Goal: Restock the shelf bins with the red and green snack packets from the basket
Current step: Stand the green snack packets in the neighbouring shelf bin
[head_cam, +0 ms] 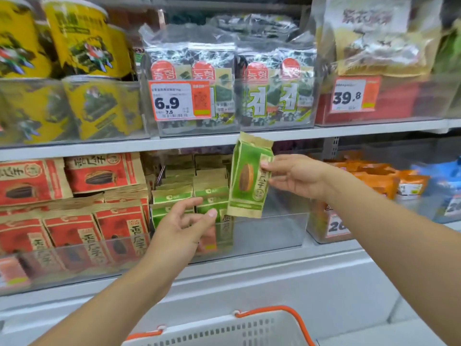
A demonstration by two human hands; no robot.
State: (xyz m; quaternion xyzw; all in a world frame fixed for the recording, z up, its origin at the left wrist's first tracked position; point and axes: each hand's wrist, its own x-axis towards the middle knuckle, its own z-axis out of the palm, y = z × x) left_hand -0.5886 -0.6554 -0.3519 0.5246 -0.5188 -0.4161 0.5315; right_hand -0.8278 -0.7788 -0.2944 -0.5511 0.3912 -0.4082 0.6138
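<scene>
The right hand (296,177) pinches a green snack packet (249,178) by its right edge, thumb on the printed face and fingers behind, holding it upright just right of the frame's centre, in front of the clear bin (274,231) on the lower shelf. The left hand (184,221) reaches up from the lower left with fingers loosely spread and straight, gripping nothing; its fingertips lie just beside the lower left corner of the held packet and over the green packets in the bin (197,193), though whether they touch either cannot be told. Those stocked green packets stand in rows in the left part of that bin, while its right part shows bare clear plastic. To the left of the frame, a neighbouring bin holds red snack packets (74,203), stacked and standing. On the shelf above, centre of the frame, sit seaweed packs (232,78) behind a price tag (179,99) reading 6.9, with yellow canisters (82,38) at the upper left. At the bottom centre, the rim of a grey basket (224,330) with an orange handle (279,312) shows; its contents are out of view.
</scene>
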